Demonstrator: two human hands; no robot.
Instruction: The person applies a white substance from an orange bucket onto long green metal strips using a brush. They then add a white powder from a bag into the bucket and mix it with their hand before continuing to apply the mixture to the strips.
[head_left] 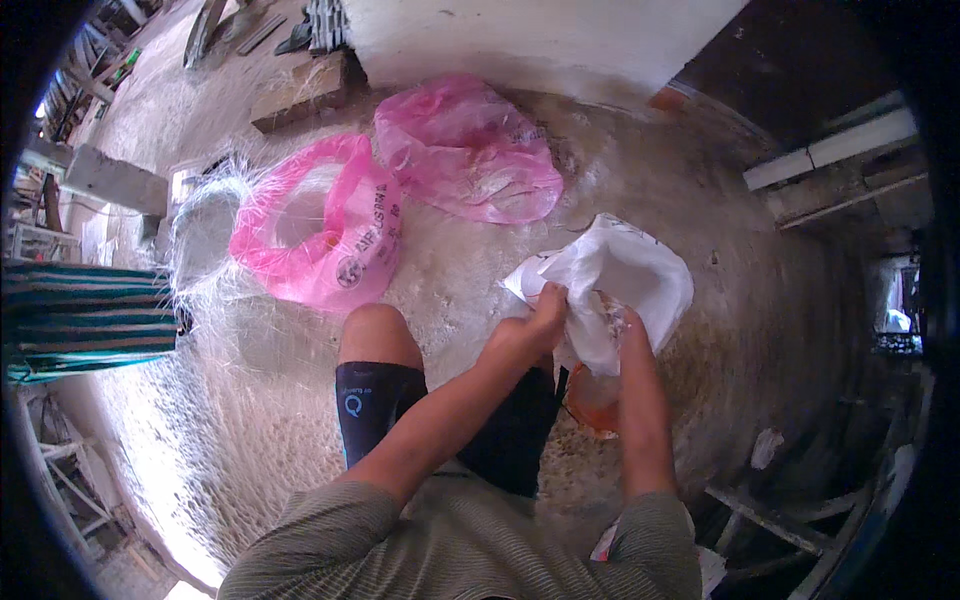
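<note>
Head view: centre right of frame
left hand (545, 310): fingers pinching white bag (625, 275)
right hand (625, 330): fingers hidden, can't tell
bag feel: probably light, floppy, best grabbed by the rim

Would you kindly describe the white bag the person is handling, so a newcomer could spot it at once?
Start at the pale concrete floor and find the two pink plastic bags lying on it. To their right, just past the person's bare knee, both hands clutch a crumpled white plastic bag. It is the only white bag, and the only one held.
</note>
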